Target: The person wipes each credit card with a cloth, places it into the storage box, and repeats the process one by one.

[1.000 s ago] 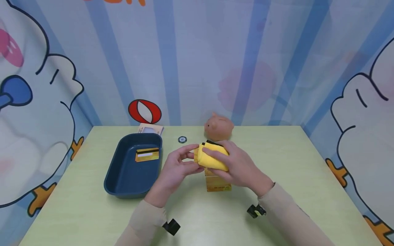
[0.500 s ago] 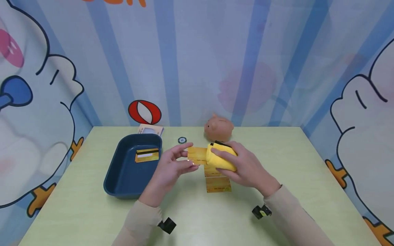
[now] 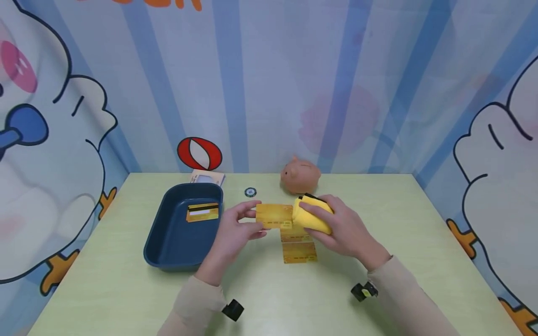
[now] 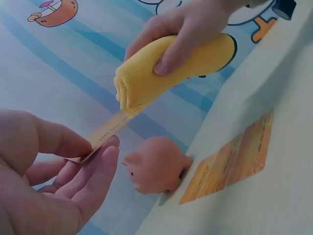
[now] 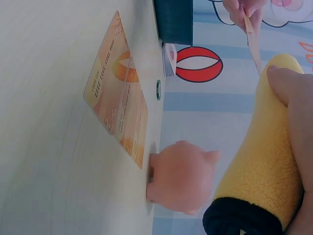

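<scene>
My left hand (image 3: 235, 231) pinches a gold bank card (image 3: 273, 215) by its left end, thumb on the near face. A folded yellow cloth (image 3: 312, 217) with a black edge is gripped in my right hand (image 3: 346, 228). The cloth meets the card's right end, so whether it still wraps that end is hard to tell. Both are held above the table. Below them, a row of gold cards (image 3: 299, 253) lies flat; the left wrist view shows three of these table cards (image 4: 249, 147) side by side.
A dark blue tray (image 3: 172, 247) on the left contains gold card stock with a black stripe (image 3: 203, 213). Behind it lies a small pale box (image 3: 208, 178). A round chip (image 3: 250, 192) and a pink piggy bank (image 3: 300, 176) stand near the table's back edge.
My right hand has slid the cloth rightward along the card, baring most of its face. The left hand moved slightly left, then stayed nearly in place, still pinching the card.
</scene>
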Motion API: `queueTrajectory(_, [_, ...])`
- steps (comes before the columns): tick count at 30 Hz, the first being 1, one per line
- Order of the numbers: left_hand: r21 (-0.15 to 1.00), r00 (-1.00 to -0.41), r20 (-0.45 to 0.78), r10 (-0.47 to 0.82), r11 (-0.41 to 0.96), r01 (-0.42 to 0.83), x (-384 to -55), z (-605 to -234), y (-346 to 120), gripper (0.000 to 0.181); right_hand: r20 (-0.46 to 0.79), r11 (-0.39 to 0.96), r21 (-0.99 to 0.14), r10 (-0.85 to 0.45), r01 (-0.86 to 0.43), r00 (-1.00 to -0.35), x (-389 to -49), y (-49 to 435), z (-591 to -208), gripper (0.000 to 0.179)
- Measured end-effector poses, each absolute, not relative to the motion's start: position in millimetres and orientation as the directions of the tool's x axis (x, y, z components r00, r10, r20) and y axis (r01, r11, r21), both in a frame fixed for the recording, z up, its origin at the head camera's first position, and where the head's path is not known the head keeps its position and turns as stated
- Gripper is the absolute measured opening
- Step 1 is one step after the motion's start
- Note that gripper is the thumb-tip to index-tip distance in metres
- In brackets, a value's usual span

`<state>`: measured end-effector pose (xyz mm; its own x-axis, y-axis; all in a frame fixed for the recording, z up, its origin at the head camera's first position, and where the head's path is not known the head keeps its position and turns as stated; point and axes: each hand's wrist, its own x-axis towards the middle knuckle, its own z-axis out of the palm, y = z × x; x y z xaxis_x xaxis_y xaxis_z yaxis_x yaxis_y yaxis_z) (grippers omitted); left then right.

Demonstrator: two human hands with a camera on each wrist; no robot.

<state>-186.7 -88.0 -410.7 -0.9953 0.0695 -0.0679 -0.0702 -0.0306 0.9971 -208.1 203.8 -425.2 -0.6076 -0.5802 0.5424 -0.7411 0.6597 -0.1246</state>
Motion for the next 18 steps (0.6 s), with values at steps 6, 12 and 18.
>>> queueTrajectory(6, [0.999, -1.0, -0.011, 0.027, 0.052, -0.01, -186.0, -415.2, -86.2, 0.036, 0.534, 0.665, -0.144, -0.572, -0.733, -0.623, -206.8, 207.5, -426.5, 0.06])
queueTrajectory(12, [0.994, -0.998, 0.062, -0.006, 0.093, 0.062, -185.3, -416.5, -85.8, 0.02, 0.548, 0.658, -0.161, -0.56, -0.735, -0.621, -205.0, 206.8, -424.6, 0.061])
queueTrajectory(18, [0.988, -0.994, 0.111, -0.009, 0.108, 0.109, -187.9, -420.6, -85.9, 0.016, 0.546, 0.656, -0.168, -0.56, -0.736, -0.623, -202.9, 204.7, -420.8, 0.06])
